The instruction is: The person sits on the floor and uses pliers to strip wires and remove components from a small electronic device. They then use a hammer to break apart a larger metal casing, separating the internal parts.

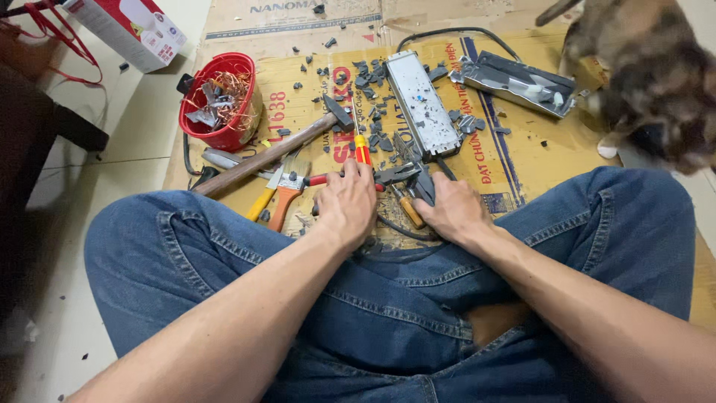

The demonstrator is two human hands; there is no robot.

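I see left hand (347, 203) fingers curled over red-handled tool (328, 180), pinning it to cardboard (522, 160); right hand (453, 211) fingers pressed around dark metal part (406, 176), steadying it; hammer (276, 151) parked within reach.

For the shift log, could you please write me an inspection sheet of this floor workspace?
Surface: flattened cardboard on a tiled floor.
Job's things: red-handled screwdriver, dark metal piece, grey metal casing.
Clutter: hammer, brush, red bucket of copper wire, grey fragments, open metal tray.
Fingers: left hand at the screwdriver; right hand by the dark metal piece.
Cables: black cable beyond the casing.
Surroundings: cat, white box.
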